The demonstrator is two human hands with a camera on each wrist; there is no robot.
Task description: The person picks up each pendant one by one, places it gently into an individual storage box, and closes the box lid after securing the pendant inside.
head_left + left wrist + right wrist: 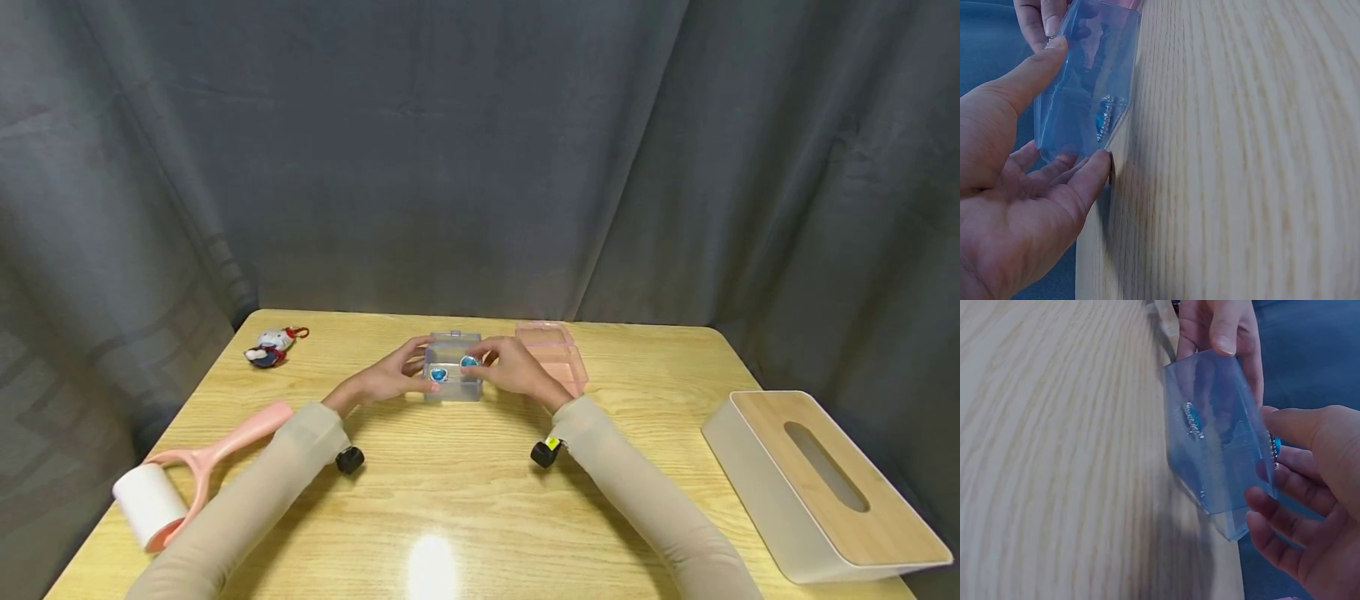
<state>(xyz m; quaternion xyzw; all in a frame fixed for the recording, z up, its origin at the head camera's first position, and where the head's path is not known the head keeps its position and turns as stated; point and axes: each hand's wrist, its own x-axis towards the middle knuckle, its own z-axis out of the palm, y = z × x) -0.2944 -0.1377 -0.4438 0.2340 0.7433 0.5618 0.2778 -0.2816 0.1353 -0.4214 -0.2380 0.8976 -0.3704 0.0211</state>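
Observation:
A small clear, bluish plastic box [453,392] stands on the table with its lid [455,335] raised at the back. My left hand [392,372] grips its left side, thumb along the upper rim and fingers around the end. Inside the box, toward the left, lies a blue gem ornament [438,375] with a silvery beaded edge, which also shows through the wall in the right wrist view. Between thumb and fingers my right hand [512,367] pinches a second blue gem ornament [1275,447] at the box's right rim.
Behind the right hand sits an opened pink plastic box [564,373]. A pink-handled lint roller [153,498] lies at the front left, a small doll charm [272,348] at the back left. A wood-topped tissue box [772,492] occupies the right edge. Grey curtains [450,167] hang behind the table.

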